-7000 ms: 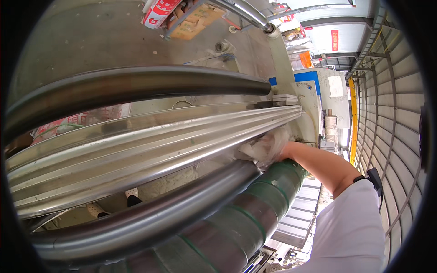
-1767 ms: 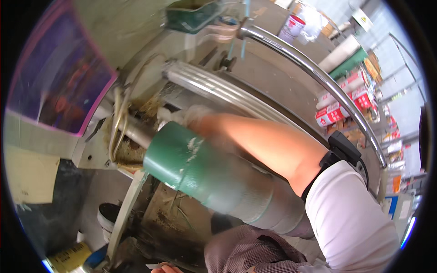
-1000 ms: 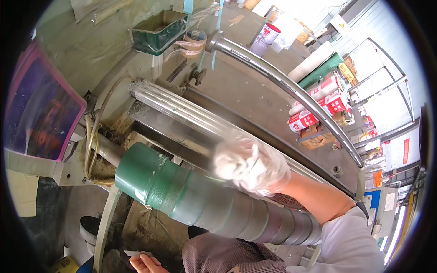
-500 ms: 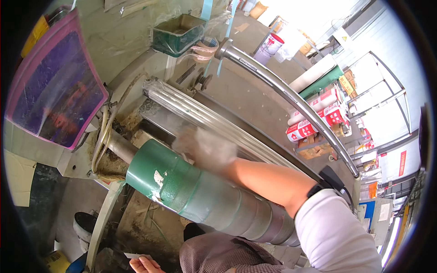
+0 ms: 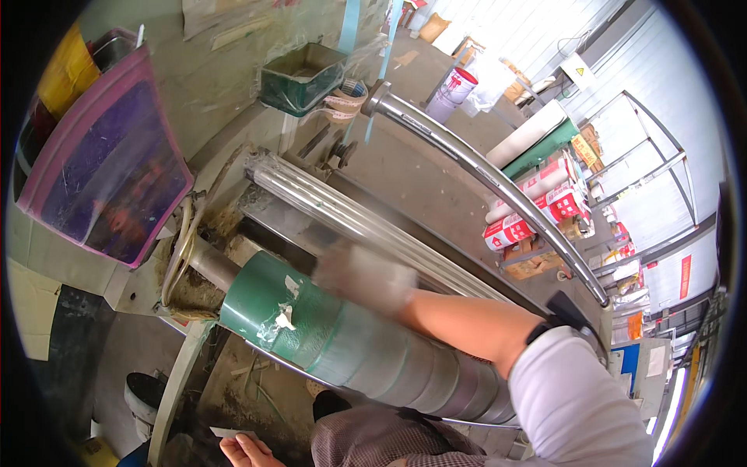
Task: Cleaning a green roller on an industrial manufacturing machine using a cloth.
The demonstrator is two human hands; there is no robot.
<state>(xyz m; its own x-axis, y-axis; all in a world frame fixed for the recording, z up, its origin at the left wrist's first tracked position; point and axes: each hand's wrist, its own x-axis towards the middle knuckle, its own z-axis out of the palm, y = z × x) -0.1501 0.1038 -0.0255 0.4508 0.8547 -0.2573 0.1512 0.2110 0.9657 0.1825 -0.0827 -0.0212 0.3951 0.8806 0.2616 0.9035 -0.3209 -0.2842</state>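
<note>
A long roller [image 5: 311,331] lies slantwise before me, green at its left end and grey and streaked further along. White flaky patches [image 5: 285,317] show on the green part. My right hand [image 5: 366,276], in a pale glove, is over the roller's far side. It is smeared by motion, so neither its fingers nor anything in them can be made out. At the lower edge my left hand [image 5: 249,451] pinches a thin flat grey piece [image 5: 226,432] between thumb and fingers. The piece's exact kind is unclear.
Behind the roller run shiny metal bars [image 5: 334,198] and a curved chrome rail [image 5: 482,167]. A purple pouch [image 5: 109,163] hangs at left. A green tray [image 5: 303,78] and tape rolls [image 5: 346,100] sit at the back. Red-and-white wrapped rolls [image 5: 537,206] lie beyond.
My right hand has shifted slightly right along the roller, still blurred. The white patches sit differently on the green part, and the view has tilted a little. My left hand keeps its pinch.
</note>
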